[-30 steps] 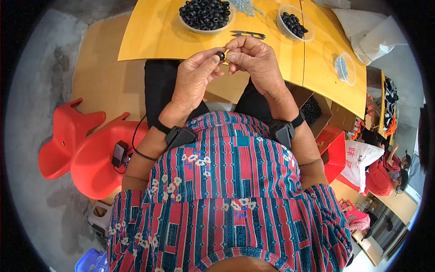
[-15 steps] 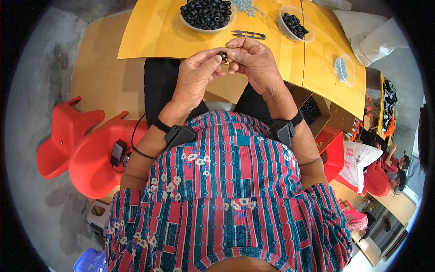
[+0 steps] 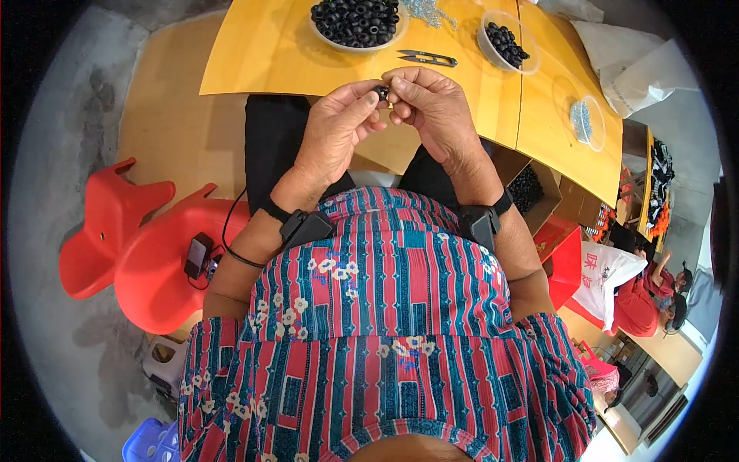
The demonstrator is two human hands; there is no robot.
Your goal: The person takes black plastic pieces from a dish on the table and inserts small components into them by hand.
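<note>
Between thumb and forefinger my left hand (image 3: 336, 127) pinches a small black ring-shaped piece (image 3: 380, 92), just off the table's near edge. The fingers of my right hand (image 3: 431, 108) are pinched together against the same piece; whether they hold something smaller is hidden. Beyond my hands, a clear bowl (image 3: 356, 48) is heaped with black ring-shaped pieces. Thread snips (image 3: 428, 58) lie on the yellow table (image 3: 269, 58), a little past my right fingertips.
A second bowl (image 3: 531, 65) of black parts stands farther right. Small pale-blue pieces fill a little tub (image 3: 594, 125) and lie loose in a pile (image 3: 429, 11). Below the table's right side is a carton (image 3: 548, 202) of black parts. Red chairs (image 3: 165, 262) stand at my left; people sit far right.
My hands stay together at nearly the same spot, with the right fingers shifted slightly around the black piece. The view has moved a little, so the table things appear slightly lower and farther right.
</note>
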